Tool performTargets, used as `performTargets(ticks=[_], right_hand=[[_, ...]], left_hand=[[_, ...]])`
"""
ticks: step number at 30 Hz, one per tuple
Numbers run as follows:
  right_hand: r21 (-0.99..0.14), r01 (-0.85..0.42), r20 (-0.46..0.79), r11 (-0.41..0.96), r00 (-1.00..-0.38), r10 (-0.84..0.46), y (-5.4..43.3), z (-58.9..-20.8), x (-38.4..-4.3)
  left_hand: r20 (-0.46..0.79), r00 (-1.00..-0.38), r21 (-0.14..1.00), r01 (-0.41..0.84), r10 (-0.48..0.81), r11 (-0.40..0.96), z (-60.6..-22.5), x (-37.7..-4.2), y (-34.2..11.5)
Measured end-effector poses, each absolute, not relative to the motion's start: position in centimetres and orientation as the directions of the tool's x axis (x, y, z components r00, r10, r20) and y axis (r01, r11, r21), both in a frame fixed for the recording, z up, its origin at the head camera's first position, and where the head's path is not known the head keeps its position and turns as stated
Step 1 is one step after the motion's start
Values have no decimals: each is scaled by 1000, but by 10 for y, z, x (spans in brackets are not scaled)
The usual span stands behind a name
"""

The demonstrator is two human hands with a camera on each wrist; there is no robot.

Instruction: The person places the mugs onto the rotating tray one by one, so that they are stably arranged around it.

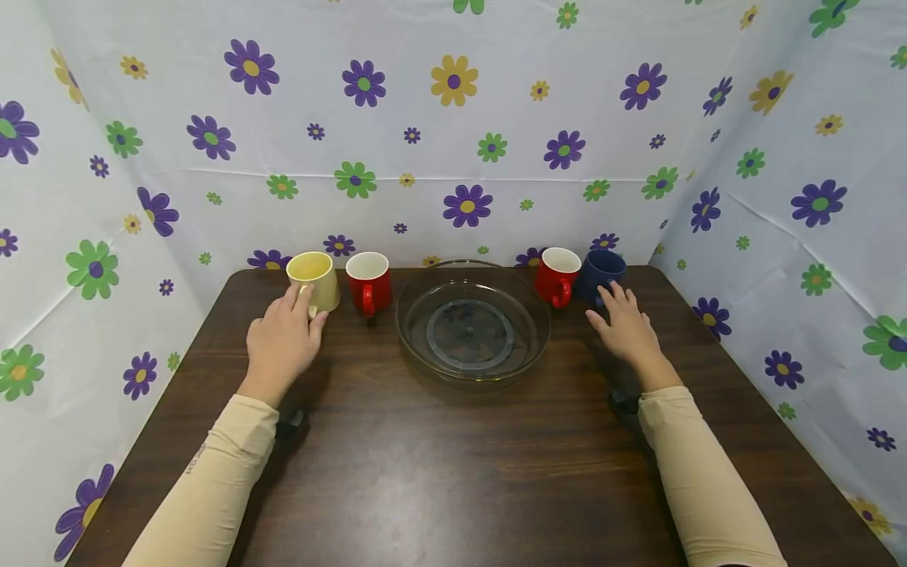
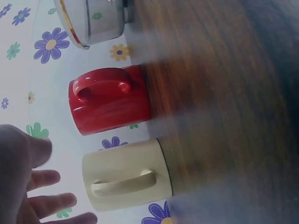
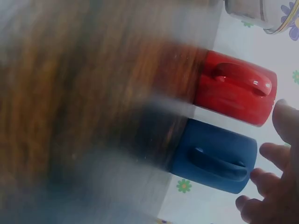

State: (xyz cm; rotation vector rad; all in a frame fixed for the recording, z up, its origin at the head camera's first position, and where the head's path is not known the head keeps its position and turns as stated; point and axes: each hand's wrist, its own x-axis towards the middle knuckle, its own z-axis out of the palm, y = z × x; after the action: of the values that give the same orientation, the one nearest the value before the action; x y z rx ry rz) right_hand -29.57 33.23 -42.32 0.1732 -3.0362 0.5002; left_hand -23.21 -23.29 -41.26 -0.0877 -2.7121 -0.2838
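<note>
Left hand (image 1: 283,335) and right hand (image 1: 628,329), loosely spread, hold nothing near yellow mug (image 1: 325,288) and navy mug (image 1: 594,281).
A careless nudge could topple either.

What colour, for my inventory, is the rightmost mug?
Blue mug, clearest in the right wrist view.

a makeshift booth: creased white sheeting (image 1: 283,118) printed with purple, green and yellow flowers hangs at the back and both sides of a dark wood-grain table (image 1: 468,457); whether home, studio or lab lies beyond cannot be told.
</note>
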Motion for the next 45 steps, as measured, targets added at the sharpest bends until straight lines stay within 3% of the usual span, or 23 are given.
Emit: performTargets(ticks=[5,15,20,27,36,45], right_hand=[[-356,-97,136,929,-989,-51,335,-423,-299],[-509,-10,212,861,-971,114,343,-429,-312],[-622,32,157,783,-974,164,344,-428,-317],[-908,188,-139,375,-978,156,348,-425,-328],[-957,266,-245,113,-955,165,354,-426,-334],[-941,317,-291,114,-936,200,353,-425,-339]], left_hand=[[502,-864,208,136,14,969,-411,-231,-230],[402,-912,271,209,87,940,-405,-235,-207],[338,-928,311,268,158,912,-408,-239,-190],[278,-947,371,259,159,892,-411,-241,-168],[137,-961,383,274,239,882,-418,-244,-150],[91,-945,445,319,313,837,-420,-247,-146]])
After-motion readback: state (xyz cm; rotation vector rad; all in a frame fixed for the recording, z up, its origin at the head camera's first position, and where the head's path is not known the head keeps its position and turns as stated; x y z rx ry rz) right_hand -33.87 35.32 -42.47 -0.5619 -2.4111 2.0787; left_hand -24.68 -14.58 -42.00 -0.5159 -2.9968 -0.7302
